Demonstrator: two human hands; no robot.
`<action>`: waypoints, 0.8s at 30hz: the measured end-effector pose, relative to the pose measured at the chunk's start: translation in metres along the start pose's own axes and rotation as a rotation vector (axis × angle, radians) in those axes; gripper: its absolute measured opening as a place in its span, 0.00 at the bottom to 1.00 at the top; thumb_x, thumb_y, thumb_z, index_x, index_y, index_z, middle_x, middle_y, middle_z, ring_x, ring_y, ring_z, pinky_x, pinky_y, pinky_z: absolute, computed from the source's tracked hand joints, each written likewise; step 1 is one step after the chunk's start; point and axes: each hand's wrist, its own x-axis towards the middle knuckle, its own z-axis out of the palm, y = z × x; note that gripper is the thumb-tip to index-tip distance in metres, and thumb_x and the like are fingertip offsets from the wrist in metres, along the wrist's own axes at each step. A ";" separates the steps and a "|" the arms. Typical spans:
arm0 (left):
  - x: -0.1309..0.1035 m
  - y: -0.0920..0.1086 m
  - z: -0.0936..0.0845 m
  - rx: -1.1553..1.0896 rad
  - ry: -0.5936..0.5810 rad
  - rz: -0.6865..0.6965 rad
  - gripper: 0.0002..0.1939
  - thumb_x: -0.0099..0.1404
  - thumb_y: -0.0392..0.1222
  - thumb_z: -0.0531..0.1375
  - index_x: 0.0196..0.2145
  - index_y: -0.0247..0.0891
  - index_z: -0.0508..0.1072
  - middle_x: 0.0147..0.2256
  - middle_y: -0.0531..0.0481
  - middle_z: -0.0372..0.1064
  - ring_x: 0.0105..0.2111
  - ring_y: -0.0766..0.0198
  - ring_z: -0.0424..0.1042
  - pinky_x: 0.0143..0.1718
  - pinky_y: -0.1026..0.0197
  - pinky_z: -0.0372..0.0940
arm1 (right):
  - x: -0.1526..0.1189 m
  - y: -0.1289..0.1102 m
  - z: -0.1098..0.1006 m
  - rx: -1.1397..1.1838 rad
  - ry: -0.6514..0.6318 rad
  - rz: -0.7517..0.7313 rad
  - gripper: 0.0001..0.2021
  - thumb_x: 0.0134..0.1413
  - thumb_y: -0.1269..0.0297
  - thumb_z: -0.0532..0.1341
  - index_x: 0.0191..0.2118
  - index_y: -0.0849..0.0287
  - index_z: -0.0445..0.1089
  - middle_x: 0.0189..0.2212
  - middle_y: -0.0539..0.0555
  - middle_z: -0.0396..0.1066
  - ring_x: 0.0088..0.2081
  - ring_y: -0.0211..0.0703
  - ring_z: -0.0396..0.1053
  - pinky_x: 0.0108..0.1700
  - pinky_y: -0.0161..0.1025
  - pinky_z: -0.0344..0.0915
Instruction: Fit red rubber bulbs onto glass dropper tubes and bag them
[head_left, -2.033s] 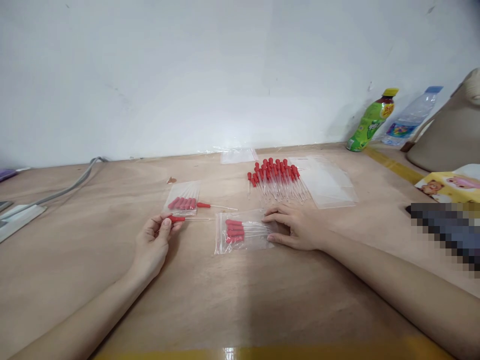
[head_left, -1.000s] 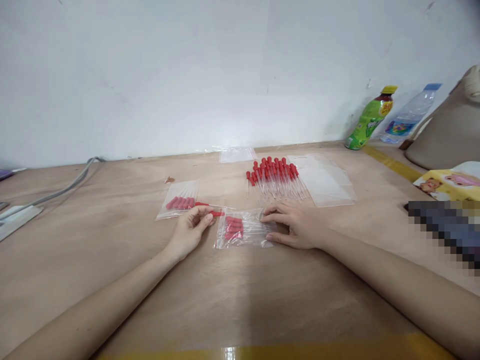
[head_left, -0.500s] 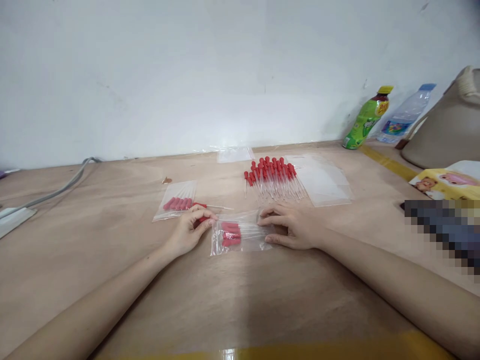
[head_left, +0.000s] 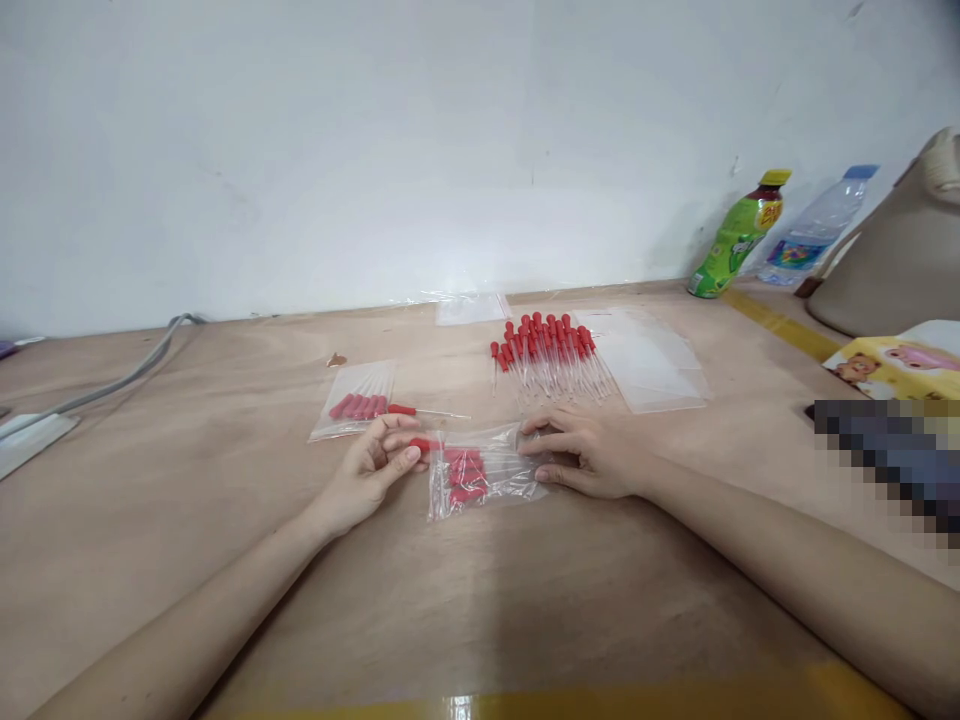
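Note:
A clear plastic zip bag (head_left: 499,498) lies in front of me with several red-bulbed glass droppers (head_left: 466,478) inside, bulbs to the left. At the bag's left opening, my left hand (head_left: 375,468) pinches another dropper by its red bulb (head_left: 424,444); the bulb sticks out and its stem is inside the bag. My right hand (head_left: 589,455) grips the bag's right end with bent fingers. Just beyond my left hand rest a filled bag of droppers (head_left: 358,400) and one loose dropper (head_left: 403,409).
A pile of red-bulbed droppers (head_left: 551,345) lies beyond the bag, beside flat clear bags (head_left: 652,365). At right stand a green bottle (head_left: 739,240), a clear bottle (head_left: 810,235) and a beige bag (head_left: 892,255). A grey cable (head_left: 150,362) runs along the left.
The red bulb at my left fingers shows more and sits at the bag's mouth. My left thumb and fingers have loosened from the bag's edge. The bag's plastic looks more crumpled.

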 end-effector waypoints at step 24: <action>0.004 -0.016 -0.004 0.441 -0.018 0.165 0.13 0.61 0.44 0.54 0.42 0.39 0.70 0.39 0.47 0.71 0.41 0.57 0.69 0.45 0.54 0.62 | -0.001 -0.002 -0.001 0.005 0.037 0.085 0.11 0.54 0.65 0.56 0.44 0.56 0.68 0.43 0.57 0.64 0.45 0.43 0.62 0.47 0.45 0.61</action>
